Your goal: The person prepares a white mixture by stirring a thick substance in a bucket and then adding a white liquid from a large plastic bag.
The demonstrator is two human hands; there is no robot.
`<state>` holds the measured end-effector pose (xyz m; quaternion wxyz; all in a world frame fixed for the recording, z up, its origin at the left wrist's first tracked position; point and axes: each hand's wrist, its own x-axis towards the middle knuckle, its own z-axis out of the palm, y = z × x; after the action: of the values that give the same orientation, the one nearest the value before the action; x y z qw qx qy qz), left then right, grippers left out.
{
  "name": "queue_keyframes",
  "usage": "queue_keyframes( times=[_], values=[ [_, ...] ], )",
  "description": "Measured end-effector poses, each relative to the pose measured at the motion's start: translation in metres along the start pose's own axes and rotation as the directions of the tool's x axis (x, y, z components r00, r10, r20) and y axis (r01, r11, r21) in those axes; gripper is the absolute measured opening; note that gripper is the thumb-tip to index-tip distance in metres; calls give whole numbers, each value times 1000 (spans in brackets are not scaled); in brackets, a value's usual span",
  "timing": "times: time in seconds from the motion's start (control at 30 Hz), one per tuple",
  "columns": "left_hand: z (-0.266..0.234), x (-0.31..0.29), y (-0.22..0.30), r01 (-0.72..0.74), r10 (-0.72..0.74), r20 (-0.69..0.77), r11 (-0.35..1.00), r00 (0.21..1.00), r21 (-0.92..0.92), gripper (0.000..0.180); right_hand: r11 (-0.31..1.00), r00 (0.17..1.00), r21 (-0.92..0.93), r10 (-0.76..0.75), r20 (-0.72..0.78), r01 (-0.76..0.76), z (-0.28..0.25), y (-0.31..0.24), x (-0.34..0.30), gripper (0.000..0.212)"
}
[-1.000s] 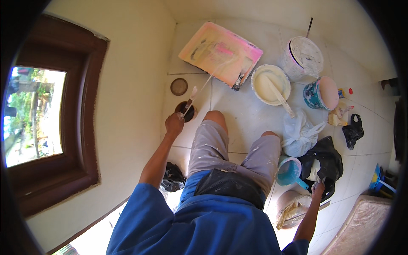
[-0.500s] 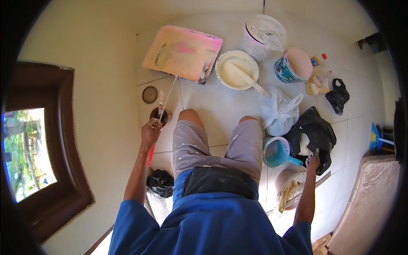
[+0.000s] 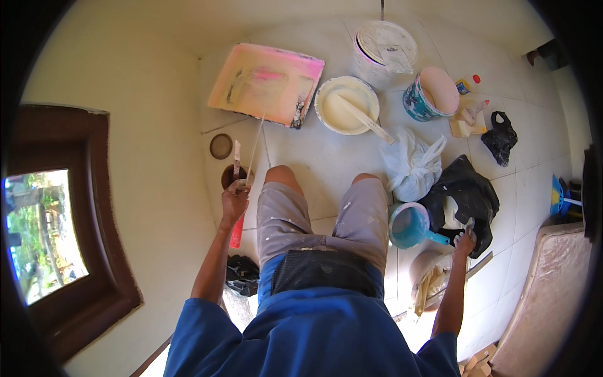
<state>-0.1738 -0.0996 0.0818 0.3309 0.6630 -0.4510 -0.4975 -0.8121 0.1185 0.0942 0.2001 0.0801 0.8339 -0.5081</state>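
Note:
My left hand (image 3: 235, 198) is closed around a tool with a red handle (image 3: 237, 231) and a long thin rod (image 3: 257, 144); its kind is unclear. A pale, smeared stick (image 3: 237, 156) rises beside the fingers, and I cannot tell whether it is held. Behind them is a round dark container (image 3: 228, 178). At the mouth of a black plastic bag (image 3: 463, 188), my right hand (image 3: 465, 243) is closed on a small greyish piece that I cannot make out. Something white shows inside the bag. The blue pot (image 3: 408, 225) points its handle toward this hand.
Ahead lie a stained paint tray (image 3: 264, 85), a bowl of cream paint (image 3: 336, 103) with a stick across it, a lidded bucket (image 3: 374, 66) and a teal bucket (image 3: 427, 97). A white plastic bag (image 3: 411, 163) adjoins the black one. A brown-framed window (image 3: 94, 207) is at left.
My left hand has shifted slightly right and down, and the red handle has swung right with it. The right hand stays at the black bag. The whole view has tilted a little.

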Motion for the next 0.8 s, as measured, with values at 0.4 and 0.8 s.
queue_keyframes(
  times=[0.4, 0.8],
  values=[
    [18, 8, -15, -283, 327, -85, 901, 941, 329, 14, 998, 998, 48, 36, 60, -39, -5, 9, 27, 37],
    [38, 46, -20, -239, 243, 28, 919, 970, 314, 12, 999, 1000, -31, 10, 10, -10, 9, 3, 15, 27]
  ],
)
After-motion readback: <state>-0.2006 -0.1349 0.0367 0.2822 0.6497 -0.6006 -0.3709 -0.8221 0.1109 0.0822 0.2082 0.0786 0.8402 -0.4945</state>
